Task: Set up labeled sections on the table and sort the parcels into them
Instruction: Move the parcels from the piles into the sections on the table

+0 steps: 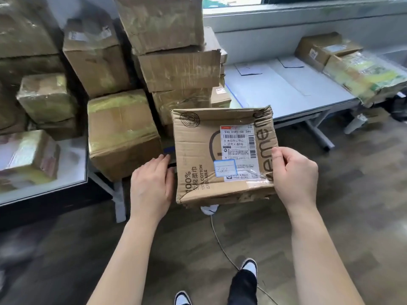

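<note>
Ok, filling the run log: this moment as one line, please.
phase: box held | box: label up | left hand: presses left side | right hand: grips right edge | table: parcels at right end

wood-look floor (pixel 352 216), grey cable (pixel 220 243), black-white shoes (pixel 250 264)

Grey table (pixel 286 93) on my right carries two paper sheets (pixel 250 69) near its back edge and taped parcels (pixel 361 75) piled at its far end, while down on the wood-look floor (pixel 330 216) there's a cable (pixel 220 243) trailing between my shoes (pixel 250 266).
</note>
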A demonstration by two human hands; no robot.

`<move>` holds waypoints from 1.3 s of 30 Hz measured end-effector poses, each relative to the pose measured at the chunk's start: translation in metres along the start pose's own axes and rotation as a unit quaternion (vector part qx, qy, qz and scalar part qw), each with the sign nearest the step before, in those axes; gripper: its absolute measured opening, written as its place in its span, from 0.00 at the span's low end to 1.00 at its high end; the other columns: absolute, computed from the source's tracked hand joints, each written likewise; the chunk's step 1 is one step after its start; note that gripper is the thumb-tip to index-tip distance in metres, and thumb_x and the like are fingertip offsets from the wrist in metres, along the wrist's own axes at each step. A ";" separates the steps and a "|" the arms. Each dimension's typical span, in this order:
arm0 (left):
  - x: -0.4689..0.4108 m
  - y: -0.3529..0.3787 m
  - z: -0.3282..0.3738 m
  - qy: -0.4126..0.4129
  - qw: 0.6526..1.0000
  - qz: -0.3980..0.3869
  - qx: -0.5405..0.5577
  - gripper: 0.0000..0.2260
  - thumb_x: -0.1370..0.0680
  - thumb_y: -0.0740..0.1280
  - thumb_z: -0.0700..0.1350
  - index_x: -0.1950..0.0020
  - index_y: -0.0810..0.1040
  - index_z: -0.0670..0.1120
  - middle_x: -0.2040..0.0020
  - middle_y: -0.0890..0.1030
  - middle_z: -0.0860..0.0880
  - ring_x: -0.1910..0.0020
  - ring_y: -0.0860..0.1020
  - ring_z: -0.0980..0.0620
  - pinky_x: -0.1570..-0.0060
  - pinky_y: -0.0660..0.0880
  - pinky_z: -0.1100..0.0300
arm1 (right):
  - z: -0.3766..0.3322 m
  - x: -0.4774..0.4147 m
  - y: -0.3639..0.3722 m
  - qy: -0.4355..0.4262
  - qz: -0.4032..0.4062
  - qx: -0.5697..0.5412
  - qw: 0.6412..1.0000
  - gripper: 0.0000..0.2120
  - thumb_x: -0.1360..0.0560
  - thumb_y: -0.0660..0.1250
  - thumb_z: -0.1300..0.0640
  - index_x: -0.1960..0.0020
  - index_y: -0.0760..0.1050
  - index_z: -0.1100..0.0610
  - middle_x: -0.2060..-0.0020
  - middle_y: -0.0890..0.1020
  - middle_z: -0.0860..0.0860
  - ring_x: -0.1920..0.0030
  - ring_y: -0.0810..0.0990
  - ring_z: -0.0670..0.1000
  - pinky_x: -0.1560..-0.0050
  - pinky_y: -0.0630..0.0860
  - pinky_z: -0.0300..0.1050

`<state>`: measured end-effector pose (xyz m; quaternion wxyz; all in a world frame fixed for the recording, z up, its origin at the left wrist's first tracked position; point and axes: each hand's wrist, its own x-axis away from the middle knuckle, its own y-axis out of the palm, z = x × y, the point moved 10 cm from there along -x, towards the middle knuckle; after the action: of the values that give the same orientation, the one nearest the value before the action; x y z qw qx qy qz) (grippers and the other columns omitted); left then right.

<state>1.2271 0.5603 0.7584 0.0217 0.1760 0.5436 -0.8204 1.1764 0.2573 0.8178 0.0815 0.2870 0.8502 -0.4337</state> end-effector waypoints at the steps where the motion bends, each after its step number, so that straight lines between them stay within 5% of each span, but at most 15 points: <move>1: -0.008 0.008 0.013 0.009 1.000 -0.002 0.002 0.20 0.20 0.54 0.49 0.37 0.76 0.39 0.40 0.79 0.40 0.41 0.78 0.41 0.43 0.74 0.44 | 0.013 -0.007 -0.007 0.008 0.009 0.003 1.000 0.13 0.19 0.60 0.55 0.53 0.82 0.58 0.62 0.84 0.55 0.61 0.79 0.60 0.60 0.73 0.48; 17: -0.127 0.112 0.216 -0.004 1.000 0.017 -0.003 0.21 0.22 0.54 0.51 0.39 0.79 0.42 0.43 0.81 0.45 0.45 0.79 0.45 0.46 0.72 0.51 | 0.194 -0.168 -0.085 0.030 0.027 0.030 0.999 0.13 0.19 0.60 0.53 0.52 0.82 0.56 0.62 0.84 0.56 0.60 0.79 0.62 0.58 0.77 0.52; 39: -0.370 0.235 0.273 0.011 1.000 0.021 0.004 0.20 0.23 0.54 0.50 0.41 0.80 0.42 0.46 0.83 0.44 0.49 0.81 0.43 0.51 0.76 0.49 | 0.277 -0.424 -0.014 0.000 0.001 0.048 0.999 0.14 0.19 0.61 0.54 0.53 0.82 0.59 0.63 0.84 0.56 0.63 0.80 0.59 0.65 0.72 0.46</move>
<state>1.5548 0.1612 0.7610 0.0326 0.1964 0.5369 -0.8198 1.4866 -0.1435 0.8230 0.0684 0.2911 0.8282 -0.4739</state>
